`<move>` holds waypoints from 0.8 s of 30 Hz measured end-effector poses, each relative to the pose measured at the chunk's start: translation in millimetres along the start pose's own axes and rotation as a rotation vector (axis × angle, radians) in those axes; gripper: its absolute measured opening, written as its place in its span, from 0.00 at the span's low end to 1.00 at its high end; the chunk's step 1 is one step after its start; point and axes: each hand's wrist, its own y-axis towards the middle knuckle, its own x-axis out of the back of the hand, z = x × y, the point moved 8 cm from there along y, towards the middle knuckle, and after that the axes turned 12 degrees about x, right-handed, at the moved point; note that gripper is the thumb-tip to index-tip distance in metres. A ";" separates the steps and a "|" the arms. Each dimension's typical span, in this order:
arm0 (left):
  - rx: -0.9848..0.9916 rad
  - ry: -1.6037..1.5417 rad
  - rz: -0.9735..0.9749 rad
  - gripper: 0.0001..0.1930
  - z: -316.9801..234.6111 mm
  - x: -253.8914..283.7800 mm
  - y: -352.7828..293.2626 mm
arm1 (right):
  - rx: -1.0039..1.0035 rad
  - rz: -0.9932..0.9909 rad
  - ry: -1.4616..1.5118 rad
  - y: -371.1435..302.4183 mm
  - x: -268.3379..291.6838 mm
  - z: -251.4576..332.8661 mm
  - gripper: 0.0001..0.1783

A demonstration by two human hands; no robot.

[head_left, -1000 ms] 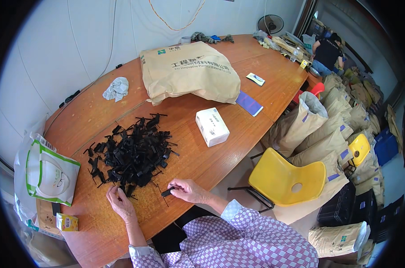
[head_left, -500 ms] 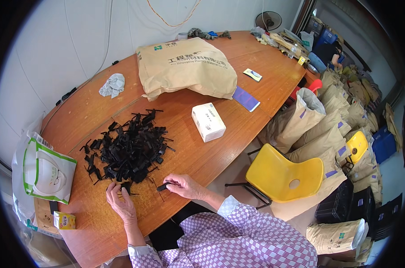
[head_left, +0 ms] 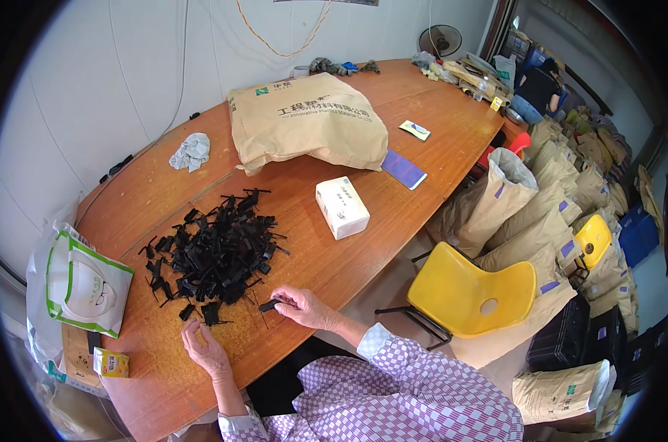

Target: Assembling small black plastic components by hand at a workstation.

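A heap of small black plastic parts point(head_left: 219, 250) with thin prongs lies on the near part of the wooden table point(head_left: 334, 269). In my right hand point(head_left: 306, 308), by the table's near edge, a black plastic part point(head_left: 269, 305) is pinched between thumb and fingers, thin prongs sticking out beside it. My left hand point(head_left: 205, 352) is just on the near side of the heap, its fingers loosely bent and apart, with nothing seen in them. Closest to its fingertips are two loose parts, one of them a wider black part point(head_left: 212, 314) with a prong.
A tissue pack point(head_left: 342, 208) and a big brown paper sack point(head_left: 308, 125) stand beyond the heap. To the left are a white-and-green bag point(head_left: 91, 287) and a small yellow box point(head_left: 111, 362). A yellow chair point(head_left: 470, 291) and several sacks point(head_left: 496, 199) fill the right; a person point(head_left: 540, 92) is far off.
My left hand has drawn back slightly from the wider black part at the heap's near edge. The right hand keeps its part. The whole view has tilted a little.
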 end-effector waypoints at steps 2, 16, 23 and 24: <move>0.017 0.001 -0.005 0.04 4.1 7.9 -6.5 | 0.039 0.000 0.013 0.0 -4.2 3.2 0.14; 0.822 -0.940 0.882 0.16 -58.3 23.0 -119.9 | -0.056 0.142 0.378 -59.1 -35.2 62.4 0.09; 0.866 -1.161 1.030 0.15 -57.7 37.3 -157.9 | 0.080 0.472 0.145 -82.3 -58.6 99.7 0.07; 0.934 -1.319 1.064 0.15 -61.0 36.8 -166.1 | 0.084 0.538 0.122 -85.4 -60.6 100.6 0.07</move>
